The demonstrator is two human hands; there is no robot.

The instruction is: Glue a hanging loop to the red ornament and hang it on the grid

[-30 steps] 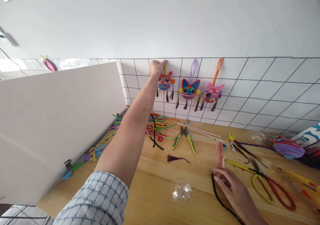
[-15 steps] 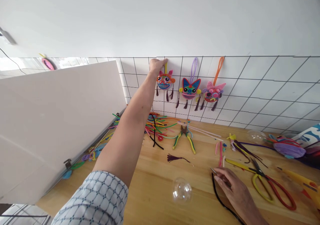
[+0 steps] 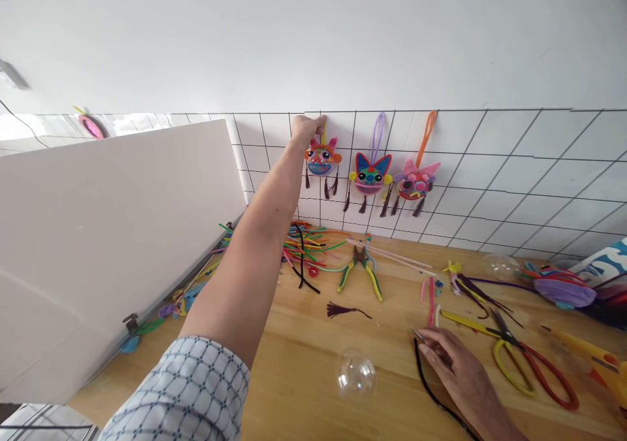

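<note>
left hand (image 3: 306, 129), fingers pinched on the loop of the orange ornament (image 3: 321, 160) at the wire grid (image 3: 490, 166); right hand (image 3: 460, 372) rested on a black pipe cleaner (image 3: 428, 389) on the counter (image 3: 304, 336), grip unclear. a slack pinch might drop the ornament.

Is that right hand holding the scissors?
No, the right hand rests on the table beside a black pipe cleaner; the scissors lie apart to its right.

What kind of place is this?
Probably a craft workbench: colourful fuzzy pipe cleaners litter the wooden table, with yellow-and-green-handled pliers, and three pipe-cleaner animal-face ornaments hang on the black wire grid.
</note>
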